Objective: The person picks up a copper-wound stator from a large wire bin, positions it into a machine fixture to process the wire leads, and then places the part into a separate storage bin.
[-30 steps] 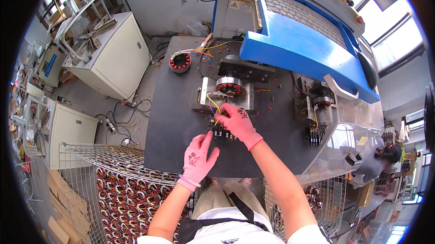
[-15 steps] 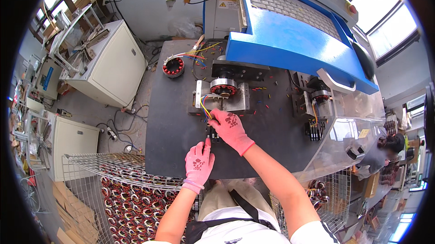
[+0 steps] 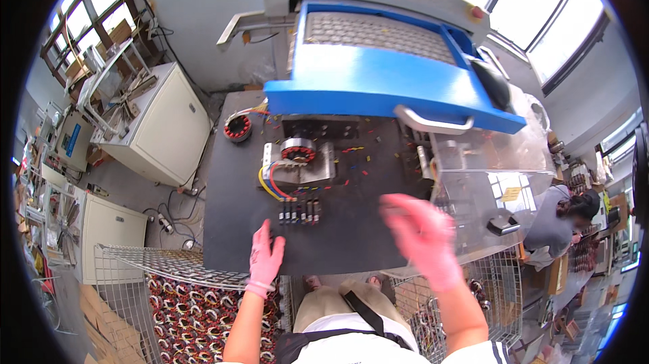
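My left hand [image 3: 265, 256], in a pink glove, holds nothing; its fingers are apart just below a row of small black clips [image 3: 299, 211]. Yellow, blue and red wires [image 3: 272, 185] run from a ring-shaped motor stator [image 3: 298, 151] down to these clips. The stator sits on a metal fixture [image 3: 324, 164], its red windings showing. To the right, beside the clear plastic guard, my gloved right hand [image 3: 422, 232] is raised over the dark table [image 3: 338, 242]. Motion smears its fingers, and whether it holds anything cannot be made out.
Another stator [image 3: 237, 128] lies at the table's back left. A blue machine cover [image 3: 358, 73] with a white handle [image 3: 433, 122] overhangs the back. The clear guard [image 3: 493, 195] stands right. A wire basket [image 3: 209, 317] of stators is below left; a person [image 3: 558, 222] is far right.
My right hand has left the wires and swung right, toward the clear guard. My left hand has come off the clips, its fingers now spread. The view has shifted, and the blue cover sits farther left.
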`<state>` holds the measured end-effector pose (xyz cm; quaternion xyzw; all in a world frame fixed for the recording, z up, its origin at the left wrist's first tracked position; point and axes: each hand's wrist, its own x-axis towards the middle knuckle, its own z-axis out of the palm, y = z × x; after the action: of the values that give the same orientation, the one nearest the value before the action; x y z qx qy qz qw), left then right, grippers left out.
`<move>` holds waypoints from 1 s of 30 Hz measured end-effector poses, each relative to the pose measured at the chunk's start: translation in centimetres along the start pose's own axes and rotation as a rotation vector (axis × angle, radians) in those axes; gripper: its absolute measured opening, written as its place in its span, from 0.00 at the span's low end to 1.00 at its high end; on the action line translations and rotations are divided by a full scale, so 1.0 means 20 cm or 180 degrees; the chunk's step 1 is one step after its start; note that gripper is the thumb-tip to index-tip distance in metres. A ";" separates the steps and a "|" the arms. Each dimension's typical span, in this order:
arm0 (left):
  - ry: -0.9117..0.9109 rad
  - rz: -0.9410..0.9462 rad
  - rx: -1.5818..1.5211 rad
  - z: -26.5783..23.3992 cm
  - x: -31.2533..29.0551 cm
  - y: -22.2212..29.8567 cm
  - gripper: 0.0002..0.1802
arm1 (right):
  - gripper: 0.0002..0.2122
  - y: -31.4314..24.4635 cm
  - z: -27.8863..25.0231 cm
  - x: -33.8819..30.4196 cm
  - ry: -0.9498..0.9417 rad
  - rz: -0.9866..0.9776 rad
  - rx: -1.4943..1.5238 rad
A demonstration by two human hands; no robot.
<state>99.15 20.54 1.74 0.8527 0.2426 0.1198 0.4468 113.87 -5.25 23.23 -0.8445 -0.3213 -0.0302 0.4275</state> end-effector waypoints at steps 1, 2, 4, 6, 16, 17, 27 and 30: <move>0.0136 -0.0141 -0.0235 0.01 -0.03 0.06 0.28 | 0.15 0.09 -0.21 -0.07 0.0615 -0.0003 0.0011; 0.0429 0.0087 -0.0147 0.03 -0.08 0.05 0.25 | 0.16 0.23 -0.41 -0.15 0.1304 0.0032 0.0070; 0.0820 0.0267 -0.0249 0.12 -0.18 0.03 0.21 | 0.19 0.65 -0.81 -0.35 0.2537 0.0291 -0.0033; 0.0830 0.0159 -0.0490 0.23 -0.30 0.08 0.20 | 0.23 1.14 -1.15 -0.64 0.3090 0.1068 -0.0859; 0.0215 -0.0670 -0.0377 0.69 -0.90 0.37 0.17 | 0.22 1.75 -0.96 -1.23 0.1653 0.1654 0.2210; -0.0129 -0.0832 -0.0236 0.71 -0.93 0.39 0.17 | 0.19 1.62 -0.90 -1.20 0.1374 0.1519 0.2242; -0.1426 0.0143 0.0625 0.93 -0.99 0.65 0.23 | 0.10 0.95 -0.22 -0.71 -0.1388 -0.0270 0.0974; -0.1171 0.0384 0.0616 0.99 -0.95 0.67 0.22 | 0.12 0.77 -0.05 -0.61 -0.1807 -0.0157 0.1143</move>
<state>95.43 -9.79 1.71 0.9121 0.1159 -0.0352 0.3916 113.13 -18.93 9.08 -0.7223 -0.4480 0.2530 0.4621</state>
